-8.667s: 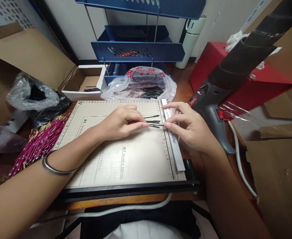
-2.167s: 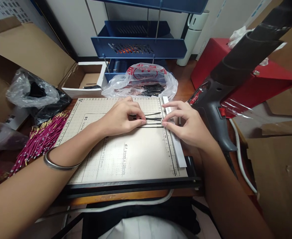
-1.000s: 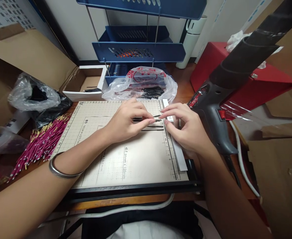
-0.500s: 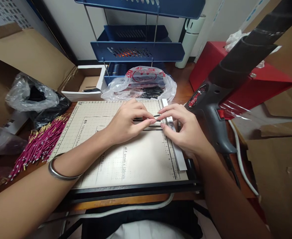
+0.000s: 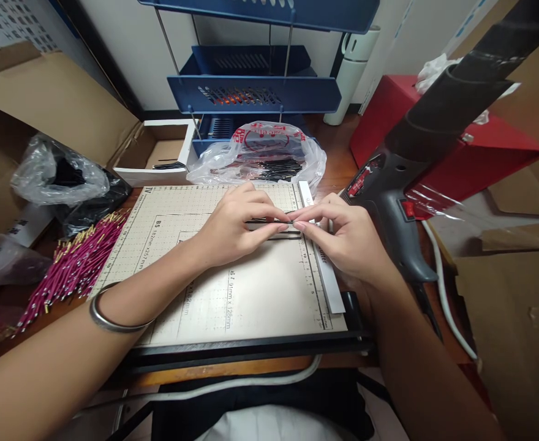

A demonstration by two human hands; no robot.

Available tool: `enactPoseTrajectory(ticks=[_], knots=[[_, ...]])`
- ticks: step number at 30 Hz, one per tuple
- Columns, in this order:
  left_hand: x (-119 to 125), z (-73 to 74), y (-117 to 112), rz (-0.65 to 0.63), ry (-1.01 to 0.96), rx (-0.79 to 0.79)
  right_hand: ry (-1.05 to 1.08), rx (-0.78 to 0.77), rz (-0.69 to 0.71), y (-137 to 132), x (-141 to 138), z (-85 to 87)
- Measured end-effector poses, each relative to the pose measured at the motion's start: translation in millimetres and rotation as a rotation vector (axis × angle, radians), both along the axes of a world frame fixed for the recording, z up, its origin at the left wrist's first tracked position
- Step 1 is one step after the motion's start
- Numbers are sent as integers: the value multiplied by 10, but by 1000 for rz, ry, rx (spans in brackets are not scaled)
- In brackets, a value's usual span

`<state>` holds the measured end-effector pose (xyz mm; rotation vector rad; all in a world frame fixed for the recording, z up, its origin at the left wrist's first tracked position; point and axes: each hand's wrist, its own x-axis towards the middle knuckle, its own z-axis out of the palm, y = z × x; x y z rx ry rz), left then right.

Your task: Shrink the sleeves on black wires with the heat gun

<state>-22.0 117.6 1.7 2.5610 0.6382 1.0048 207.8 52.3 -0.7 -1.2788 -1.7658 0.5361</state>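
Note:
My left hand (image 5: 235,223) rests on the beige paper cutter board (image 5: 214,288), fingers pinched together over several thin black strands (image 5: 284,233) near the board's right edge. My right hand (image 5: 343,236) meets it from the right, thumb and forefinger pinched on the strands' ends beside the grey ruler bar (image 5: 327,275). Fingertips of both hands nearly touch. A silver bangle (image 5: 108,315) circles my left wrist.
A heat gun (image 5: 402,202) stands right of the cutter, with a red box (image 5: 439,147) behind it. A clear bag of black strands (image 5: 269,159) and a blue rack (image 5: 255,92) sit at the back. Magenta wires (image 5: 74,260) lie left, by cardboard boxes (image 5: 44,104).
My right hand's fingers have closed in leftward to meet my left fingertips over the black strands. The left hand has stayed over them with small shifts.

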Motion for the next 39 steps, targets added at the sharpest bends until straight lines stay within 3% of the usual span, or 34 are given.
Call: enactPoseTrajectory(ticks=[18,30,39], knots=[[15,-4,19,-70,-59,2,-45,-62,42,20,28,20],[-63,48,65,6,-3,-107,-7,-85,-18,25,91,-3],[-144,-8,177,117,82,-106,-128,90,2,141,159,-132]])
